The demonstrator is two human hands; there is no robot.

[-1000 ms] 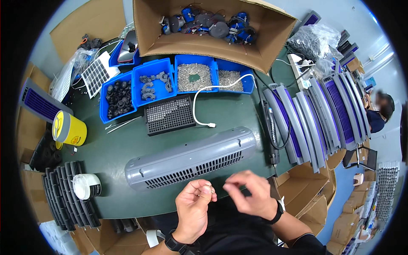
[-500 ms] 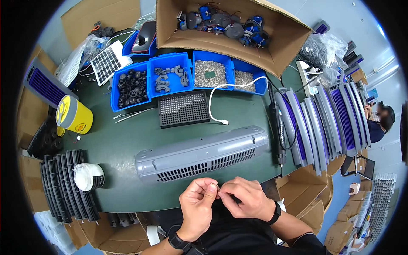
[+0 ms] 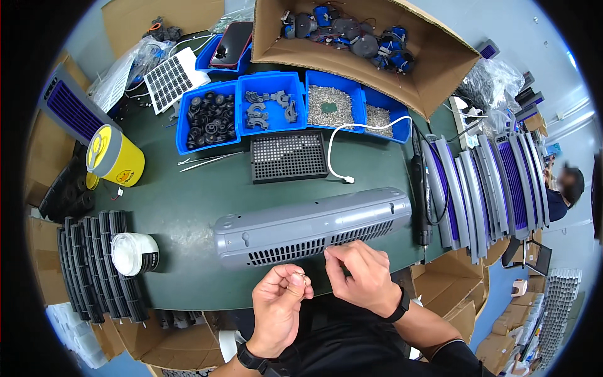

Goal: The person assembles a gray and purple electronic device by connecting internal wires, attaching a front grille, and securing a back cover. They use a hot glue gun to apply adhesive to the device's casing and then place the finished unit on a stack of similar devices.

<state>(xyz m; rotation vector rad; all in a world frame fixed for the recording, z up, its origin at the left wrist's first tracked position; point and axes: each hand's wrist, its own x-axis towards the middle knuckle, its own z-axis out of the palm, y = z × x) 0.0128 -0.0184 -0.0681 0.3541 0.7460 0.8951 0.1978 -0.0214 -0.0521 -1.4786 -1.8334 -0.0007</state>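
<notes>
In front of me on the table lies a long grey plastic housing (image 3: 301, 220) with a slotted grille along its near side. My left hand (image 3: 276, 311) is just below its near edge, thumb and fingers closed on tiny metallic pieces (image 3: 303, 276) that look like screws. My right hand (image 3: 364, 276) is pinched, its fingertips at the housing's grille edge. Whatever those fingertips hold is too small to make out. Farther back, a blue bin of small silver screws (image 3: 328, 108) stands beside another blue bin of like pieces (image 3: 379, 118).
Blue bins hold black wheels (image 3: 210, 119) and grey brackets (image 3: 257, 113). A black perforated tray (image 3: 289, 157), tweezers (image 3: 210, 161) and white cable (image 3: 333, 154) lie behind the housing. An electric screwdriver (image 3: 419, 195) and grey-purple panels (image 3: 465, 195) are right; a white tub (image 3: 129, 254) and yellow container (image 3: 116, 157) left.
My hands have parted: the right moved up to the housing's grille edge, the left slightly left and still pinching. The whole view has shifted, so the table things appear farther right.
</notes>
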